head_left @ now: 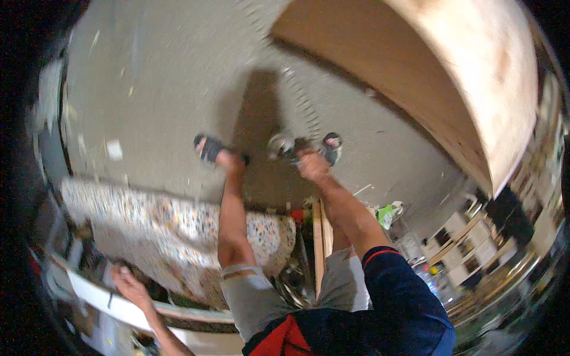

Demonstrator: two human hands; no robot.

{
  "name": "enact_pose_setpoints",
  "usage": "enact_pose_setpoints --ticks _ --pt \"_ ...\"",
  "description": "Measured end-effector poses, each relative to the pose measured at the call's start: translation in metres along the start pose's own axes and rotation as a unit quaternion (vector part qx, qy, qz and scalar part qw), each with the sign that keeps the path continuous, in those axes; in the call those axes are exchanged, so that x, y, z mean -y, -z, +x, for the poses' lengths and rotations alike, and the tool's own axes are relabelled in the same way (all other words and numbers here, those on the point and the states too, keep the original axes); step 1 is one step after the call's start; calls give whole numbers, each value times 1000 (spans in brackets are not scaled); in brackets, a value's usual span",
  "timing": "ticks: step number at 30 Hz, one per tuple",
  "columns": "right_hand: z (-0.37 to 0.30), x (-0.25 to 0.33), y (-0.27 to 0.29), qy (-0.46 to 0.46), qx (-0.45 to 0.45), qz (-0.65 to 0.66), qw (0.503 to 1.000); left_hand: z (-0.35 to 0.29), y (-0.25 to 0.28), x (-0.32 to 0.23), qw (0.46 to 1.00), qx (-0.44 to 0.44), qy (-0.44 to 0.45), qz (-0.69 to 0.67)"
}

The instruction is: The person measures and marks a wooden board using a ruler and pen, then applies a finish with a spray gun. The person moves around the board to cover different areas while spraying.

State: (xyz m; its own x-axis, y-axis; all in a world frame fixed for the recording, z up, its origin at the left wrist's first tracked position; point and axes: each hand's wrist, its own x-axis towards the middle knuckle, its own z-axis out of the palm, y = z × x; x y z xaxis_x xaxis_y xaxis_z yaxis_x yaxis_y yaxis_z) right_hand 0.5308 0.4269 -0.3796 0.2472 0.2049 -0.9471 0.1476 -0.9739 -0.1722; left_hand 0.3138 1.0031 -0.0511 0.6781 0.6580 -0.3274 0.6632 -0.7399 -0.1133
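Observation:
My right hand [313,166] is closed around a hand tool [282,146] with a round, silvery end and a darker body. Motion blur hides its exact kind. The tool is held out in front of me, over the floor between my sandalled feet. My left hand [129,286] is low at the left, with its fingers stretched out and nothing visible in them. It is beside a white board edge [89,291] and close to the speckled foam slab [160,219]; whether it touches either, I cannot tell.
A large curved wooden panel [504,71] stands on the grey floor [160,89] at the right. Upright wooden strips [319,237] are near my legs. Lower right, there are wooden pieces [475,249], a green-and-white package [386,216] and a clear plastic bottle [426,279].

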Motion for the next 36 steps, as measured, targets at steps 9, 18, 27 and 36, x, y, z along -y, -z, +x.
enact_pose_setpoints --ticks 9,18,27,36 --pt "-265 -63 29 198 -265 421 845 -19 -41 -379 912 256 -130 -293" --pt "-584 -185 -6 168 -358 672 626 -14 -155 -645 836 357 -408 -84" --pt "-675 -399 -32 175 -547 764 293 -77 -197 -751 681 202 -572 412" --pt "-678 -577 -64 -89 -686 668 274 -238 -142 -760 830 271 -439 212"
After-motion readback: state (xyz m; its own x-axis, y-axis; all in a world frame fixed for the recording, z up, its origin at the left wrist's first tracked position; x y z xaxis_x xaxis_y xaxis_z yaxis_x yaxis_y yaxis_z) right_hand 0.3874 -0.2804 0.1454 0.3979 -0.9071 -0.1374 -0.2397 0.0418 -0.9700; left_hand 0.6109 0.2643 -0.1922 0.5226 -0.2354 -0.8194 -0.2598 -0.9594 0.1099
